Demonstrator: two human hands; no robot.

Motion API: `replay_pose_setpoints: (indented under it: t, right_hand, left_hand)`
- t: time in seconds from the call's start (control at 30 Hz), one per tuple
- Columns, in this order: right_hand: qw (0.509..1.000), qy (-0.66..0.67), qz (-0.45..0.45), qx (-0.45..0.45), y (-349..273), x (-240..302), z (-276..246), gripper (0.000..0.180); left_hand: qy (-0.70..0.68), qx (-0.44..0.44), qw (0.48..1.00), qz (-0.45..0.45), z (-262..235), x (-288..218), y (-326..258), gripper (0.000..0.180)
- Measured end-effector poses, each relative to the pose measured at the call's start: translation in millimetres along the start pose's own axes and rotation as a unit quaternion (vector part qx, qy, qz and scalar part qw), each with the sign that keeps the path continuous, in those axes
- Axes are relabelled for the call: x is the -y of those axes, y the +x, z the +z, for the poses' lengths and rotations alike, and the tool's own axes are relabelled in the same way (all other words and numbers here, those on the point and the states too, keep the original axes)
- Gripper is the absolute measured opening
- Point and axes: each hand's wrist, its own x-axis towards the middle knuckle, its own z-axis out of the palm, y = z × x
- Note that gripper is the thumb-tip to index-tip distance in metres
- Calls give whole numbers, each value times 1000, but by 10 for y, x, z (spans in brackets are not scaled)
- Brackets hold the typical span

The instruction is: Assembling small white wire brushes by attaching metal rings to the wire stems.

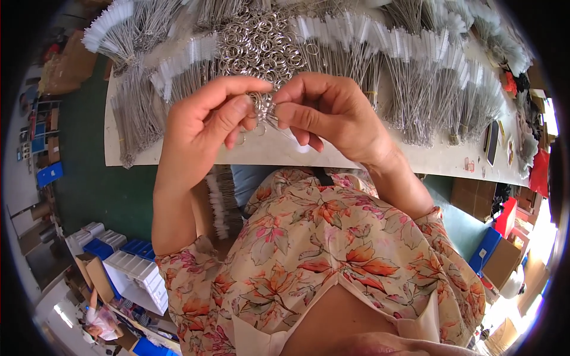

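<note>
My left hand (pixel 208 121) is closed in a pinch on a small cluster of shiny split rings (pixel 261 107); a ring or two hang below its fingers. Against that cluster, my right hand (pixel 329 113) pinches with thumb and forefinger. Thin wire shows between the hands and leads toward a white tip (pixel 303 148) under the right hand, like that of a small wire brush; the fingers hide most of it. Just beyond both hands lies a heap of loose metal rings (pixel 255 44) on the pale table (pixel 338 157).
Bundles of wire brushes with white bristle heads (pixel 439 53) flank the ring heap, with more bundles (pixel 139 107) at left. A dark phone-like object (pixel 491 142) lies near the table's right side. White and blue bins (pixel 133 273) stand on the green floor at lower left; a cardboard box (pixel 472 196) is at right.
</note>
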Motion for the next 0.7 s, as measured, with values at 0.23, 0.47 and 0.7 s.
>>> replay_pose_setpoints:
  t: [0.23,0.47,0.7]
  right_hand:
    - [997,64,-45,-2,25,0,70,10]
    - [959,-88,-239,-122,126,-255,149,9]
    - [929,-203,-272,-147,227,-395,282,13]
  left_hand:
    - [-38,-56,988,142,72,168,92,15]
    - [-224,-93,959,149,209,274,176,16]
    - [-237,-148,947,159,131,227,39,16]
